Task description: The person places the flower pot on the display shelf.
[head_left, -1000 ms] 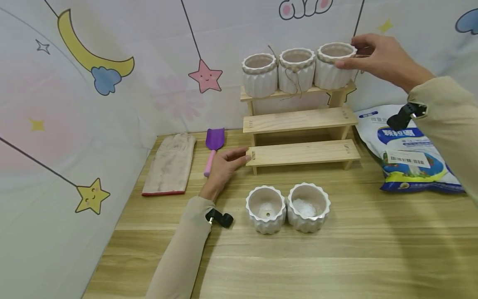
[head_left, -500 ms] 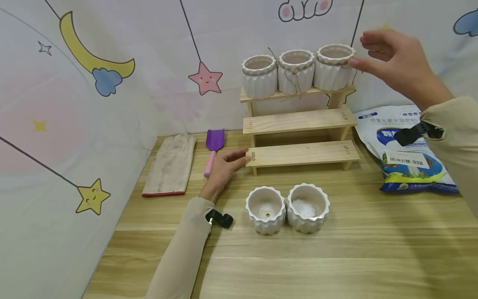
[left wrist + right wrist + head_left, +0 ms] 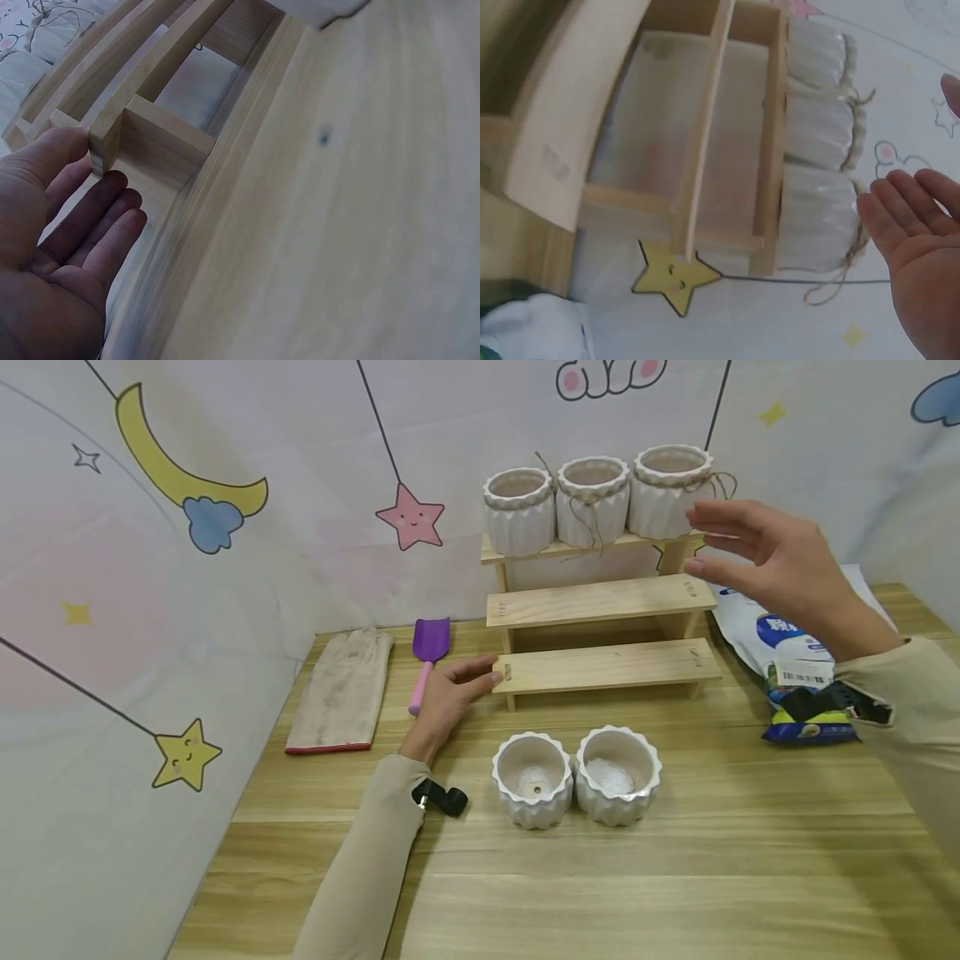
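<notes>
A three-tier wooden shelf stand (image 3: 603, 667) stands at the back of the table. My left hand (image 3: 450, 697) holds the left end of its lowest board; in the left wrist view the thumb and a finger are at the board end (image 3: 105, 139), the other fingers below. On the top tier stand three white fluted pots with twine round their necks: left pot (image 3: 519, 518), middle pot (image 3: 594, 510), right pot (image 3: 667, 506). My right hand (image 3: 780, 564) is in the air right of the stand, fingers extended, holding nothing, below the right pot's twine bow.
Two low white scalloped pots, one left (image 3: 532, 806) and one right (image 3: 617, 802), stand in front of the stand. A purple scoop (image 3: 431, 643) and a stained cloth glove (image 3: 341, 693) lie to the left. A white-and-blue plastic bag (image 3: 802, 672) lies right, partly behind the right arm.
My right hand has let go of the right pot on the top tier, drawn back to the right, then come down beside the stand. The left hand has stayed put.
</notes>
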### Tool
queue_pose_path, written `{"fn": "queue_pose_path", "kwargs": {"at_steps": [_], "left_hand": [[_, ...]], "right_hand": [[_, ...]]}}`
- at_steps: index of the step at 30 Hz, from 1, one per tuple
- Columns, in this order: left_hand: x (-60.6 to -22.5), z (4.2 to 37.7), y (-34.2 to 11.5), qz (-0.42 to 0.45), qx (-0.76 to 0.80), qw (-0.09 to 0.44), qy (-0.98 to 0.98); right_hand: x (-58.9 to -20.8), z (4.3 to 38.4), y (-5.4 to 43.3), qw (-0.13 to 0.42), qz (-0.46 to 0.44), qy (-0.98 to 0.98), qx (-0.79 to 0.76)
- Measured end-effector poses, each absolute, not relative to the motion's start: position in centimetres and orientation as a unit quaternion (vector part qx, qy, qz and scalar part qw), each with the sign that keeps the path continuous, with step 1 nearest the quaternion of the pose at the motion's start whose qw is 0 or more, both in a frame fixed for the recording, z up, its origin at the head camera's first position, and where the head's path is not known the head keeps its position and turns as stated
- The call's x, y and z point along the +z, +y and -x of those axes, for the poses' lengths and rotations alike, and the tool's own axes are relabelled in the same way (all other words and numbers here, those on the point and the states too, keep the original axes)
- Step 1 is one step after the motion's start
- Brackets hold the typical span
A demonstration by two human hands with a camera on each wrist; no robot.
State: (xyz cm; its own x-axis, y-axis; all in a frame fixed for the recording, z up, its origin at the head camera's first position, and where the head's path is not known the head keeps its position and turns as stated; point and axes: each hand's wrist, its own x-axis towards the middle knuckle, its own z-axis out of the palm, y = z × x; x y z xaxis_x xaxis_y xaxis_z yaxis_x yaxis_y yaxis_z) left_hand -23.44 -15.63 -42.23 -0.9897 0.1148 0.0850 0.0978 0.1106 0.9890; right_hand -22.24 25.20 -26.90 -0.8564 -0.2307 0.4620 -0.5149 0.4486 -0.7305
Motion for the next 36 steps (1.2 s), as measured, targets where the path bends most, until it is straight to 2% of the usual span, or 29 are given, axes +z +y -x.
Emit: {"fn": "queue_pose_path", "kwargs": {"at_steps": [18, 24, 36], "left_hand": [[-42.2, 23.4, -15.6, -0.068, 0.666, 0.005, 0.743], [-42.3, 23.5, -15.5, -0.066, 0.664, 0.004, 0.745], [-42.2, 23.5, -15.5, -0.071, 0.664, 0.002, 0.745]], "right_hand": [[-32.4, 16.7, 23.4, 0.049, -0.271, -0.831, 0.483], [-34.1, 15.9, 23.3, 0.028, -0.311, -0.812, 0.493], [-36.5, 15.2, 23.0, -0.055, -0.377, -0.781, 0.494]]}}
